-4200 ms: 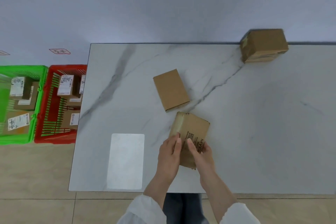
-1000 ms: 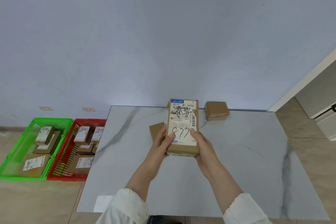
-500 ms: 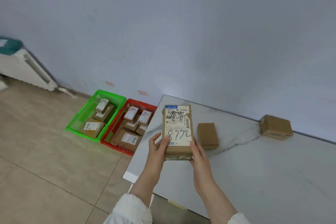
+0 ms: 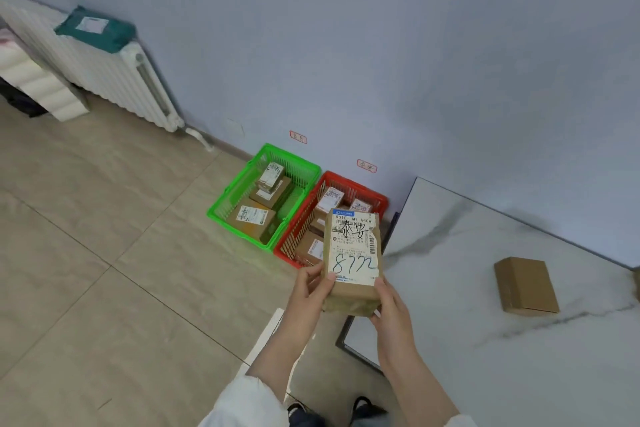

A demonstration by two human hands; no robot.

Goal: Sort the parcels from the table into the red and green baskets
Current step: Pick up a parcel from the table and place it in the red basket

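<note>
I hold a brown parcel [image 4: 353,260] upright in front of me, its white label with handwritten characters and "872" facing me. My left hand [image 4: 308,291] grips its lower left edge and my right hand [image 4: 388,308] grips its lower right corner. Behind it on the floor stand the red basket [image 4: 367,191] and, to its left, the green basket [image 4: 242,184], both holding several labelled parcels. Another plain brown parcel [image 4: 524,284] lies flat on the marble table [image 4: 485,288] to the right.
A white radiator [image 4: 114,80] with a teal bag [image 4: 97,28] on top runs along the wall at far left. Two small red-framed labels [image 4: 366,166] hang on the wall above the baskets. Tiled floor spreads to the left. The table's corner is just below my right hand.
The view has swung left toward the baskets, with the parcel carried past the table's left edge. Both hands keep the same hold on it.
</note>
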